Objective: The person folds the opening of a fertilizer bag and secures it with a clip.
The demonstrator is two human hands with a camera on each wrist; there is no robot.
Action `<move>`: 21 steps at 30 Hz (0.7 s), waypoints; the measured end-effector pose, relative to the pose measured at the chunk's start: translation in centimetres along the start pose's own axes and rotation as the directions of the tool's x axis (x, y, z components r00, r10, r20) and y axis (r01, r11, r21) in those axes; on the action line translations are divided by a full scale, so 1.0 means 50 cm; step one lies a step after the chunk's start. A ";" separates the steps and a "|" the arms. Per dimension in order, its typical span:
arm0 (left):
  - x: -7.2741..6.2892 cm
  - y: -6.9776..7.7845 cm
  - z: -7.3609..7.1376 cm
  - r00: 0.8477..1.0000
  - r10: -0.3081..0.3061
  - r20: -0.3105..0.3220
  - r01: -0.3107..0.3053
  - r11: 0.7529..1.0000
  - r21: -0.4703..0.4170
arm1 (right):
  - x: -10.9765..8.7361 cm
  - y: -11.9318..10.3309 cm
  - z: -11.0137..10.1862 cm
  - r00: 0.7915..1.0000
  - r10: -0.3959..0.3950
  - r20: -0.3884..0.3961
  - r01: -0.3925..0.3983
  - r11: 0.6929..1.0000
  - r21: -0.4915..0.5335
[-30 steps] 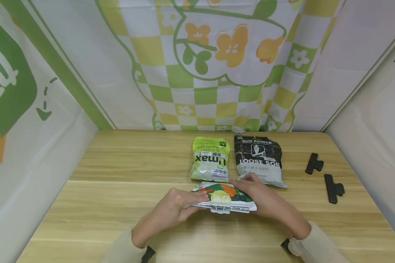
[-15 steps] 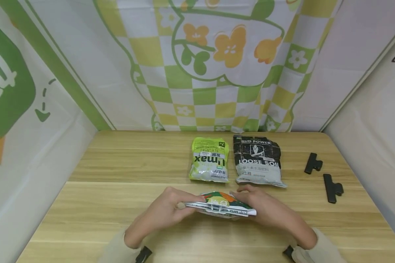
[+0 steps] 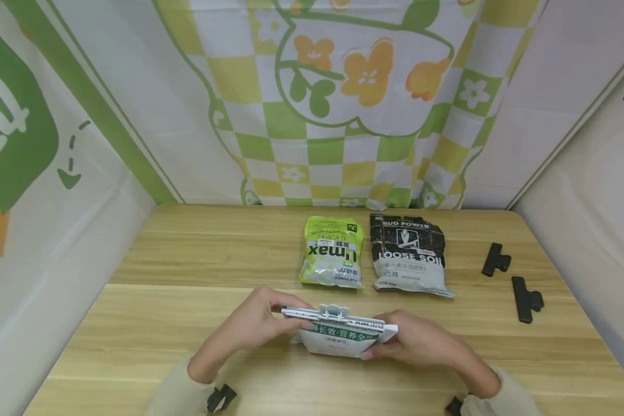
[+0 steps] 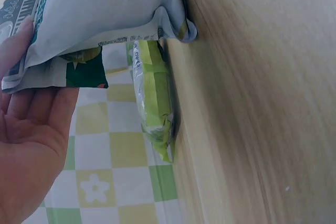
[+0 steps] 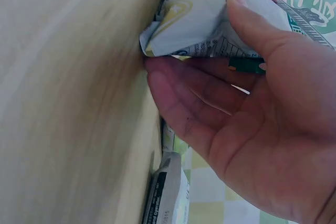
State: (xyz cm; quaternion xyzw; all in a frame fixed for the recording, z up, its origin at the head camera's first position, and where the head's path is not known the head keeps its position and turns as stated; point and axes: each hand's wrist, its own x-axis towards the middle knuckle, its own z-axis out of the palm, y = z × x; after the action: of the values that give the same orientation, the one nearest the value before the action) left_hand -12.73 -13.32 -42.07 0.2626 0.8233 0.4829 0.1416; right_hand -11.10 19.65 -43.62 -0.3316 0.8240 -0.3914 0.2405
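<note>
A white fertilizer-type bag [image 3: 330, 345] with green lettering stands upright near the table's front, its printed face toward me. A pale sealing clip [image 3: 334, 312] runs along its folded top edge. My left hand [image 3: 255, 320] pinches the bag's upper left corner, thumb on the near side. At the other end my right hand [image 3: 421, 340] grips the bag's side; in the right wrist view its thumb [image 5: 247, 19] presses the near face and the fingers lie behind. The bag's bottom [image 4: 178, 30] is at or close to the tabletop; contact is hard to tell.
Behind the held bag lie a lime-green bag [image 3: 331, 252] and a black-and-grey "Loose Soil" bag [image 3: 409, 253]. Two black clips [image 3: 496, 259] rest on the right of the wooden table [image 3: 187, 254]. A checked curtain [image 3: 343, 156] hangs at the back edge.
The held bag has tipped from its colourful face to its white face and come nearer to me. The clipped edge has swung up; my right thumb has shifted to the near face.
</note>
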 end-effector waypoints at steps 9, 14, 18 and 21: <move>0.001 -0.004 0.002 0.999 0.002 -0.044 -0.001 1.000 0.005 | 0.015 0.000 0.008 0.998 -0.055 -0.019 0.055 0.998 -0.016; 0.001 -0.008 -0.005 0.998 -0.014 -0.061 0.014 1.000 0.000 | 0.029 -0.001 0.013 0.997 -0.074 -0.028 0.074 0.997 -0.023; -0.002 -0.013 -0.017 0.996 -0.032 -0.078 0.032 0.999 0.000 | 0.043 -0.004 0.018 0.997 -0.071 -0.034 0.071 0.997 0.010; -0.007 -0.018 -0.029 0.994 -0.044 -0.097 0.043 0.999 -0.007 | 0.056 -0.008 0.024 0.999 -0.024 -0.043 0.026 0.998 0.059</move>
State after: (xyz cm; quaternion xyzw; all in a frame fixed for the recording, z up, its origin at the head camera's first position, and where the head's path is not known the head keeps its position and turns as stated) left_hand -13.44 -14.91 -42.16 0.2207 0.8335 0.4939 0.1127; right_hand -12.03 16.84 -44.38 -0.3262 0.8126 -0.4258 0.2281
